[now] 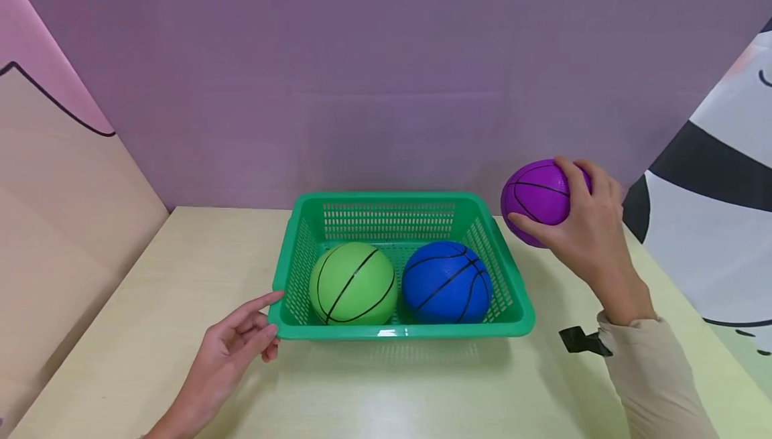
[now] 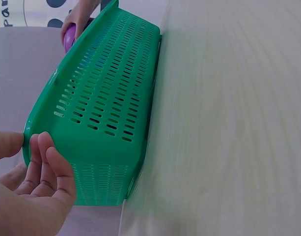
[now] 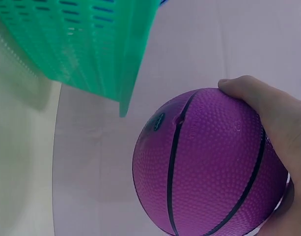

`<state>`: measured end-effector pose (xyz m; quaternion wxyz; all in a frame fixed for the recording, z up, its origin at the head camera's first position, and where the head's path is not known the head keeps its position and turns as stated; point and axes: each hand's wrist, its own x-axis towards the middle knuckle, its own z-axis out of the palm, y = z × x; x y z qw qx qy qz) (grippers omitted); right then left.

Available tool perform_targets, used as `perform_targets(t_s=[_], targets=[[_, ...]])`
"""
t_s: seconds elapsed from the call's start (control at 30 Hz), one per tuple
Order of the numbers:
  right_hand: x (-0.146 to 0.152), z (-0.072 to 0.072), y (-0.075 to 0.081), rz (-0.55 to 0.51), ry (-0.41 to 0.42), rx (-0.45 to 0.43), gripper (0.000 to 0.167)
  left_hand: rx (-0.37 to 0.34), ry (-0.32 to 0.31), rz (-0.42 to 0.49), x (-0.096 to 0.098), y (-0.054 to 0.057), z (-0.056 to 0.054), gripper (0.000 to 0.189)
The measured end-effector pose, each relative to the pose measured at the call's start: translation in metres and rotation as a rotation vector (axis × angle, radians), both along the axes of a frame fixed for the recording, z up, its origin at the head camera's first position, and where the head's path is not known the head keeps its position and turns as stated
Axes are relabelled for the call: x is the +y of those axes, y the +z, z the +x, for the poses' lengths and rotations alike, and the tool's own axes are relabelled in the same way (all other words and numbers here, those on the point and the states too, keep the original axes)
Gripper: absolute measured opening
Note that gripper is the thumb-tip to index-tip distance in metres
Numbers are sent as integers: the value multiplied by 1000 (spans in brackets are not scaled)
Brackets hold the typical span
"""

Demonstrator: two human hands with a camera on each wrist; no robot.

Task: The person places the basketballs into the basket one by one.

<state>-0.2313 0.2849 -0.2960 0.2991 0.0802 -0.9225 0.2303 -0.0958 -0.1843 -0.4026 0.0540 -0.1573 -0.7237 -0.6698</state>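
A green plastic basket [image 1: 398,332] stands on the table, holding a light green ball [image 1: 353,283] on its left side and a blue ball [image 1: 447,283] on its right. My left hand [image 1: 232,352] pinches the basket's rim at the front left corner; in the left wrist view, curled fingers [image 2: 54,169] lie against the outer wall just under the rim. Beyond the basket's right edge, my right hand [image 1: 588,231] grips a purple ball [image 1: 537,201] with black lines, held up above the table. In the right wrist view the purple ball [image 3: 209,162] is apart from the basket wall [image 3: 91,54].
The pale wooden table [image 1: 181,278] reaches back to a purple backdrop [image 1: 386,90]. Printed panels flank it, a pink and beige one [image 1: 54,191] at left and a black and white one [image 1: 712,211] at right. A black strap end [image 1: 584,342] sticks out from the right sleeve.
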Motion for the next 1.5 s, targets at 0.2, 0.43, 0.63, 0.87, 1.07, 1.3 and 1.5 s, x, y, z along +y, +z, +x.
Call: perform_targets(t_s=[0.2, 0.43, 0.63, 0.87, 1.07, 1.3, 1.5], targets=[[-10, -3, 2, 40, 47, -1, 96, -10, 7, -9, 2, -1, -1, 43], [-28, -7, 13, 105, 100, 5, 95, -9, 13, -14, 2, 0, -1, 43], [-44, -9, 23, 175, 139, -4, 93, -10, 17, -22, 1, 0, -1, 43], [-61, -17, 28, 248, 177, -3, 93, -1, 9, -22, 1, 0, -1, 43], [-74, -25, 26, 279, 213, -10, 95, 2, -1, -8, 1, 0, -1, 43], [-91, -31, 24, 313, 256, -18, 93, 25, -3, -5, 1, 0, -1, 43], [-110, -32, 23, 322, 313, -33, 93, 19, -8, 1, 1, -1, -1, 43]])
